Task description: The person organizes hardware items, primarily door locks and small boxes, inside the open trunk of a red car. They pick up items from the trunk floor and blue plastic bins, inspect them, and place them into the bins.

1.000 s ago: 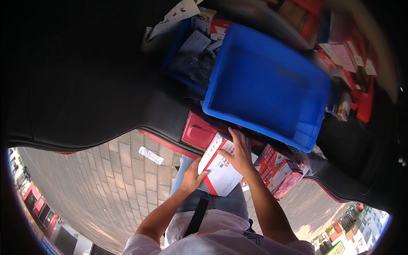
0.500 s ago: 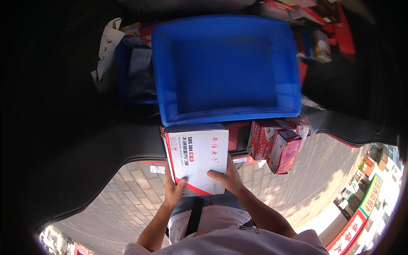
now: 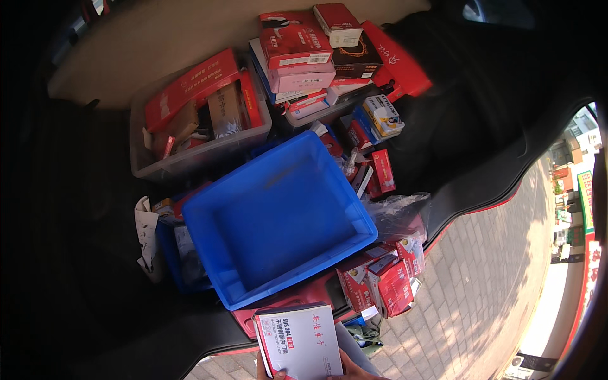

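Observation:
A flat white cardboard box (image 3: 303, 345) with red trim and dark print is at the lower edge of the picture, in front of the blue bin. At its left side is my left hand (image 3: 261, 368), the thumb lying over the top face. My right hand (image 3: 352, 363) grips the right side. Both hands are closed on the box, though the lower fingers and my forearms are cut off or hidden. Just beyond the box stands a blue plastic bin (image 3: 285, 212) with nothing in it, tilted at an angle in the car boot.
Red and white cartons (image 3: 392, 288) lie on the boot's sill to the right, by a clear plastic bag (image 3: 402, 212). A clear tub (image 3: 202, 155) of boxes and a stack of cartons (image 3: 294, 38) stand behind. A torn white sheet (image 3: 146, 234) is at left. Brick paving (image 3: 481, 266) shows outside.
The view has swung, so the bin appears turned and lower, and more cartons behind it show. The white box now sits lower in the picture, still in both hands.

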Tool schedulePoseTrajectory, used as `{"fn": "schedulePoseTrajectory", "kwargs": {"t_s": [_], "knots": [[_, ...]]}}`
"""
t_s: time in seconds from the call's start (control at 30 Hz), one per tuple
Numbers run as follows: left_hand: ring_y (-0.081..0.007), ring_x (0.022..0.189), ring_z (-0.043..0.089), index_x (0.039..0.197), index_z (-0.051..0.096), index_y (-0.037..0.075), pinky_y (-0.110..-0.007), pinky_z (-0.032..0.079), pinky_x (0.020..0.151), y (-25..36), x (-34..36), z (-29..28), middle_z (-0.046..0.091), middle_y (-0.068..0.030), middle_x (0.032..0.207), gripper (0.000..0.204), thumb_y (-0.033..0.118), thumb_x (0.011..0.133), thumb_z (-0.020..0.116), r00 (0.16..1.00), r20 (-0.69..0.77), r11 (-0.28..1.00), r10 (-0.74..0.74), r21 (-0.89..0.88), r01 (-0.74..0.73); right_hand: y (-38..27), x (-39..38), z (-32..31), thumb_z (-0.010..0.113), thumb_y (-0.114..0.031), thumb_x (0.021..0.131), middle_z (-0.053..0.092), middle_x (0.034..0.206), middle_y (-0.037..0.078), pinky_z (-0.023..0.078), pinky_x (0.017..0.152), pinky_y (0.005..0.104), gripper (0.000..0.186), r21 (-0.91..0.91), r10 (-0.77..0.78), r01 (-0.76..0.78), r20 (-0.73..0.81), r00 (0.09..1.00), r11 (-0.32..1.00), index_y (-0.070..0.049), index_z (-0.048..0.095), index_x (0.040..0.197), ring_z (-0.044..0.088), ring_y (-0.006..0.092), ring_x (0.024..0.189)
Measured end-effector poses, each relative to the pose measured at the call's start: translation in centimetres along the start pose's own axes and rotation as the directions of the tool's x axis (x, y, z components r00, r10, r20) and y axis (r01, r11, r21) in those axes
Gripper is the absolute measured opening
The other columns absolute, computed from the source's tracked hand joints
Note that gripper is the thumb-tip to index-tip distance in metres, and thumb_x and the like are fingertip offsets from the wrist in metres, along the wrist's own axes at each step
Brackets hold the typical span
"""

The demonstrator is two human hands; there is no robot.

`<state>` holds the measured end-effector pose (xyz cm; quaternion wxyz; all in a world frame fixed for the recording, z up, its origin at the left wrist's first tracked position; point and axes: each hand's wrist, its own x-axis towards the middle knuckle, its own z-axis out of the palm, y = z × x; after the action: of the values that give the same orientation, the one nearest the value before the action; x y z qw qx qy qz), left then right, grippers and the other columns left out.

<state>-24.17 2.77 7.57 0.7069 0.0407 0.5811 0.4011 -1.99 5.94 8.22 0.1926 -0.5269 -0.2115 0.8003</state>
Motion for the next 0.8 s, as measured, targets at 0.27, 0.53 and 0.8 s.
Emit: {"fn": "schedulePoseTrajectory", "kwargs": {"t_s": [0.27,0.53,0.8], "knots": [[-0.0224,0.117,0.041,0.142,0.007,-0.003,-0.036,0.033,0.099,7.0,4.9,13.1,0.037,-0.017,0.133,0.081,0.024,0.085,0.056,0.888,0.011,0.864,0.46,0.225,-0.45,-13.9,-1.8,-3.7,0.076,-0.019,0.071,0.037,0.135,0.012,0.03,0.103,0.0368,0.093,-0.115,-0.345,0.325,-0.275,0.898,0.939,-0.002,0.017,0.141,0.036,0.0214,0.125],[-0.0363,0.121,0.039,0.129,0.043,0.001,-0.042,0.032,0.099,26.2,24.1,36.1,0.04,-0.0234,0.128,0.068,0.044,0.081,0.065,0.349,0.556,0.117,0.754,0.41,-0.905,-32.2,4.0,-21.6,0.059,-0.035,0.084,0.048,0.128,0.012,0.038,0.099,0.0398,0.066,-0.026,-0.689,0.776,-0.478,0.544,0.63,0.0,0.034,0.134,0.048,0.0232,0.118],[-0.0388,0.12,0.044,0.141,0.026,0.009,-0.054,0.04,0.092,44.7,46.3,56.7,0.044,-0.0249,0.132,0.085,0.054,0.077,0.059,0.587,0.112,0.177,0.802,0.894,-0.412,-36.5,7.7,-32.2,0.059,-0.033,0.085,0.05,0.126,0.011,0.037,0.099,0.0392,0.061,0.079,-0.585,0.762,-0.592,0.554,0.642,0.001,0.038,0.131,0.048,0.0227,0.117]]}}
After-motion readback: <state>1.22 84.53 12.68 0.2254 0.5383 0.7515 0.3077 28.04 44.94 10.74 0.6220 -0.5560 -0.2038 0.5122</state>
